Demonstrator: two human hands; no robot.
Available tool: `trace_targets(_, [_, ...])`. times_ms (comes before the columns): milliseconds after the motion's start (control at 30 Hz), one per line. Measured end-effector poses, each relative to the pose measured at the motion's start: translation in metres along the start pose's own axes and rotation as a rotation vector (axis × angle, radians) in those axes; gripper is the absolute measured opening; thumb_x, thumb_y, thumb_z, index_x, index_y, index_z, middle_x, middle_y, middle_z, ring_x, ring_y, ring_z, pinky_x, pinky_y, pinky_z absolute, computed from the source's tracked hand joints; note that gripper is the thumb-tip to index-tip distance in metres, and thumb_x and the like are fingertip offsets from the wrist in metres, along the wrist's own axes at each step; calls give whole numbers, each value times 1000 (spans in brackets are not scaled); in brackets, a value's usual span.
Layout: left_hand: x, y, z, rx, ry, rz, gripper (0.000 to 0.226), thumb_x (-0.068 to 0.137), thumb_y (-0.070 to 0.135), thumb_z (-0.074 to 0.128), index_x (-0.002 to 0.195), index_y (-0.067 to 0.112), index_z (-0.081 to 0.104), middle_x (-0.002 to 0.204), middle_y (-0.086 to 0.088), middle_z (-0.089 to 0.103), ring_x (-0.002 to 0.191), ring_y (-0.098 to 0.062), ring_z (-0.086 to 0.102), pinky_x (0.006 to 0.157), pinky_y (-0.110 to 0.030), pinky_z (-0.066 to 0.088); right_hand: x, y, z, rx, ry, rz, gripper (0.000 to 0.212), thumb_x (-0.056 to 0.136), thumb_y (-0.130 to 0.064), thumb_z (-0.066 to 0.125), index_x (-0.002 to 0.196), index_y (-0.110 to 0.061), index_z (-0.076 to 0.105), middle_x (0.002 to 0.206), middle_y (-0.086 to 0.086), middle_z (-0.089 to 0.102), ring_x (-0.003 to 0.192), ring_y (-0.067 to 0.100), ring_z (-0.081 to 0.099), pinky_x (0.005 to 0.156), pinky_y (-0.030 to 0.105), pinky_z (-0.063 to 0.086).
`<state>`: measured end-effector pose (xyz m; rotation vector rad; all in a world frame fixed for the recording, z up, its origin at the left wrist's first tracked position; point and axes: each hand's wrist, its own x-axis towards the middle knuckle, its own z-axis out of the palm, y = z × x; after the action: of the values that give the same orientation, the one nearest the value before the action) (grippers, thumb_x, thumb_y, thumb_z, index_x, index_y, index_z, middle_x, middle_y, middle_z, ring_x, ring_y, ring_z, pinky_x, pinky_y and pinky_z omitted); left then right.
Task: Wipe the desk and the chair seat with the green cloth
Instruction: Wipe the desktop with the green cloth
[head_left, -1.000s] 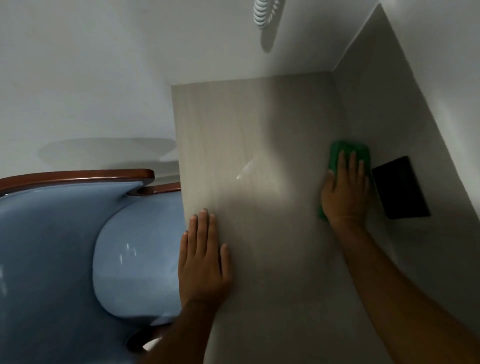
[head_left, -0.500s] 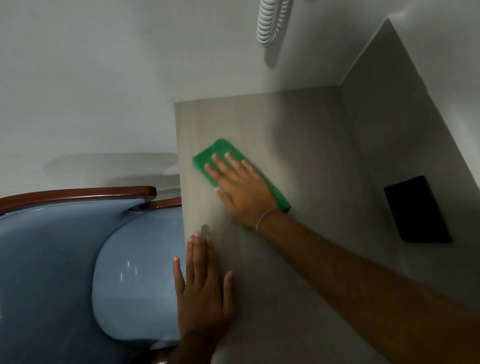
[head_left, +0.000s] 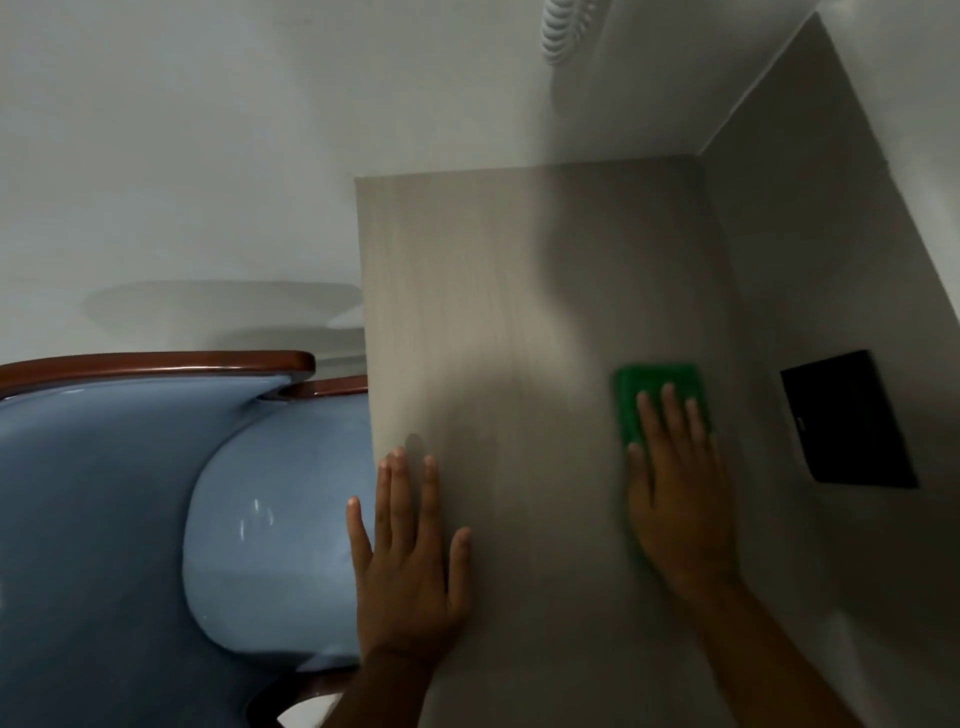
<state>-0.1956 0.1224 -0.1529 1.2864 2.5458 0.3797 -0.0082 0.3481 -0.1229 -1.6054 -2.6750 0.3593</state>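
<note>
A pale wood-grain desk (head_left: 493, 312) fills the middle of the view. The folded green cloth (head_left: 644, 395) lies flat near the desk's right edge. My right hand (head_left: 675, 493) presses down on the cloth with fingers spread, covering its near half. At the desk's left edge my left hand (head_left: 410, 556) rests flat, palm down, holding nothing. The blue padded chair seat (head_left: 275, 535) with its brown wooden frame (head_left: 156, 364) sits left of the desk, partly tucked under it.
A black flat rectangle (head_left: 847, 421) sits on the grey panel to the right of the desk. A white coiled cord (head_left: 563, 26) hangs at the top. White floor lies beyond the desk and chair.
My right hand swept the cloth from the right side to the desk's left part, then back to the right edge. My left hand stayed flat at the left edge.
</note>
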Motion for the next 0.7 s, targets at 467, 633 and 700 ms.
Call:
trace_targets(467, [-2,0,5,-130,82,-9,77,110,58,17,177,24,-1,186,-6,-6,173,-24,-2,133,-68,15,177,-137,6,-65,-18,-361,61,108,-39,33,167,-27,24,175,2,20,162,30,19,129,48,22])
trace_targets(633, [-5,-2,5,-95,129,2,77,110,59,17,176,25,-3,185,-8,-7,173,-26,-3,131,-71,14,70,-173,49,-64,-58,-691,61,109,-42,32,167,-29,19,176,-2,17,163,25,17,131,48,19])
trace_targets(700, [-3,-3,4,-95,133,6,76,111,57,19,176,25,-2,185,-6,-8,173,-26,-4,132,-72,9,31,-169,58,-56,-65,-721,66,107,-43,39,167,-29,18,177,-1,16,163,26,16,131,47,19])
